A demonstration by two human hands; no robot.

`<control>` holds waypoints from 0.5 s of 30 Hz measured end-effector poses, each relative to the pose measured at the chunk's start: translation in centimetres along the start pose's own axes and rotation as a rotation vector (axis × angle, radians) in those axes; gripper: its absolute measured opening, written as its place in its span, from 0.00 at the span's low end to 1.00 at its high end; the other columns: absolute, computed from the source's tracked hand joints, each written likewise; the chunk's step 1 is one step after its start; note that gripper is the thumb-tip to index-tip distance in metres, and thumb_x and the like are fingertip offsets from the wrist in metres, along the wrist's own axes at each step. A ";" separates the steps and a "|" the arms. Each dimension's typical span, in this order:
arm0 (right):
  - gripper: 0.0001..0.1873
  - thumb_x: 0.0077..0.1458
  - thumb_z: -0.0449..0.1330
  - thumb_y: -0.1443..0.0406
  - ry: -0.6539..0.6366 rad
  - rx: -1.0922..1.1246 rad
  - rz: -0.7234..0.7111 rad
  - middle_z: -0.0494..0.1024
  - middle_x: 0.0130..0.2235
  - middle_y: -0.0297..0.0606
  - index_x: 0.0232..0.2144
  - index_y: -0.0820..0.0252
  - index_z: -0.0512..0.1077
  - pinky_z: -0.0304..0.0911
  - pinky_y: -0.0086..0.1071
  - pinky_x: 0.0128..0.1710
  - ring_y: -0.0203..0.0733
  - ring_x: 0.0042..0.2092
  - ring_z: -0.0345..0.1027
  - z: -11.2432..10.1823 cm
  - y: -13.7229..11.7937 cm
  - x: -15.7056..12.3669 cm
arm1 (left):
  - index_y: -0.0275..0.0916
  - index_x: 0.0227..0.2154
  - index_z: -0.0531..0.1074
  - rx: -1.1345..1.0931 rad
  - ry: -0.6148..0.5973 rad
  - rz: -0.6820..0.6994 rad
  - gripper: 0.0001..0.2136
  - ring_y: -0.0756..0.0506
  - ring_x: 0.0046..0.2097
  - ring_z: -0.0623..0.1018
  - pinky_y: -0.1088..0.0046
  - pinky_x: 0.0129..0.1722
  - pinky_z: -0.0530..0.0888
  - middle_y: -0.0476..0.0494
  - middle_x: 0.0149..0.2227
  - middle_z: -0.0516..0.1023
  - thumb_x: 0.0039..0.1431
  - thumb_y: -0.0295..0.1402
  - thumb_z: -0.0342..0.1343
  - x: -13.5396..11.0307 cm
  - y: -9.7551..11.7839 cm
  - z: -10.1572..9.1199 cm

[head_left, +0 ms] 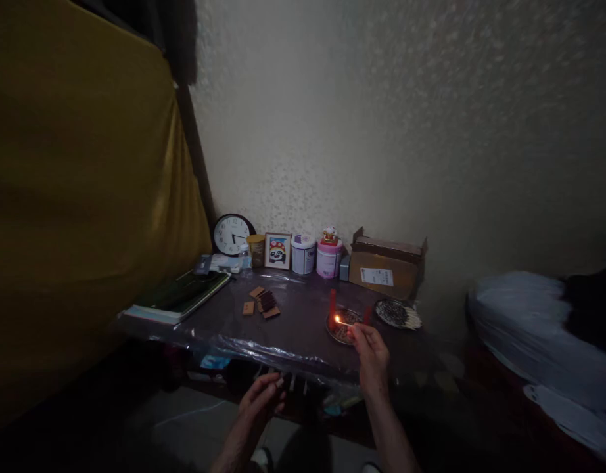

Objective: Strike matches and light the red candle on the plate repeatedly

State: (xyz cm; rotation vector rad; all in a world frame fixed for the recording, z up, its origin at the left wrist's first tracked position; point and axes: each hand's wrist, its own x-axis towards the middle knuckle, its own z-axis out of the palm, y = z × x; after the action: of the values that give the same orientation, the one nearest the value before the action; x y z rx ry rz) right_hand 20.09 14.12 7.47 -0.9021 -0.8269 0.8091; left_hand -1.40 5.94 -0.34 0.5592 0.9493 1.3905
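My right hand [372,355] pinches a burning match [346,322] over a round plate [330,333]. Its small flame glows beside an upright red candle [332,302]; in the dim light I cannot tell whether the candle's wick burns. A second red candle [367,315] stands at the plate's right side, partly behind my fingers. Low in front of the table edge, my left hand [261,401] has its fingers curled inward, and whatever they may hold is hidden. Several matchboxes [267,302] lie left of the plate, and a dish of matches [399,314] sits to its right.
Along the wall stand a clock [233,235], a framed panda picture [278,251], two canisters [303,255] and a cardboard box [384,269]. A large book [185,299] lies at the table's left. Shiny plastic sheeting [278,351] covers the front edge. A yellow curtain [86,197] hangs at left.
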 end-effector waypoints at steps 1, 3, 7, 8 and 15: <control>0.11 0.40 0.66 0.60 -0.002 -0.002 0.000 0.76 0.25 0.33 0.26 0.62 0.73 0.67 0.31 0.30 0.37 0.28 0.71 0.0 -0.1 0.0 | 0.41 0.33 0.75 0.005 0.001 -0.001 0.15 0.43 0.36 0.78 0.68 0.37 0.71 0.43 0.35 0.80 0.40 0.39 0.65 -0.1 0.1 0.1; 0.11 0.40 0.66 0.60 -0.008 -0.008 0.000 0.76 0.25 0.33 0.26 0.62 0.73 0.66 0.31 0.30 0.37 0.27 0.71 0.1 -0.2 0.0 | 0.41 0.32 0.76 0.009 0.003 -0.001 0.15 0.43 0.36 0.78 0.67 0.38 0.71 0.43 0.34 0.80 0.39 0.39 0.65 -0.2 0.2 0.2; 0.10 0.40 0.66 0.61 -0.017 -0.015 -0.005 0.74 0.23 0.31 0.25 0.62 0.73 0.65 0.29 0.28 0.36 0.26 0.69 0.3 -0.4 0.2 | 0.40 0.32 0.76 0.001 0.018 0.001 0.15 0.43 0.35 0.78 0.68 0.36 0.72 0.43 0.34 0.80 0.38 0.39 0.66 0.0 0.1 0.2; 0.10 0.39 0.66 0.61 -0.018 -0.012 -0.005 0.74 0.23 0.31 0.25 0.61 0.73 0.65 0.29 0.28 0.35 0.25 0.69 0.4 -0.5 0.2 | 0.40 0.32 0.76 -0.001 0.022 -0.002 0.15 0.44 0.35 0.78 0.68 0.36 0.72 0.43 0.34 0.80 0.39 0.39 0.66 0.0 0.0 0.2; 0.11 0.38 0.66 0.62 -0.024 0.025 0.021 0.74 0.23 0.30 0.25 0.61 0.72 0.65 0.29 0.27 0.35 0.25 0.68 0.5 -0.4 0.8 | 0.40 0.33 0.75 -0.011 -0.022 -0.016 0.14 0.44 0.36 0.77 0.69 0.37 0.71 0.43 0.35 0.79 0.41 0.38 0.65 0.0 0.0 0.3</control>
State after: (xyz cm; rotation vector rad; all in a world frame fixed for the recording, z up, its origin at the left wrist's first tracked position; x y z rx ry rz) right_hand 20.08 14.82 8.24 -0.8815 -0.8278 0.8485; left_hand -1.15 5.98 -0.15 0.5558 0.9263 1.3721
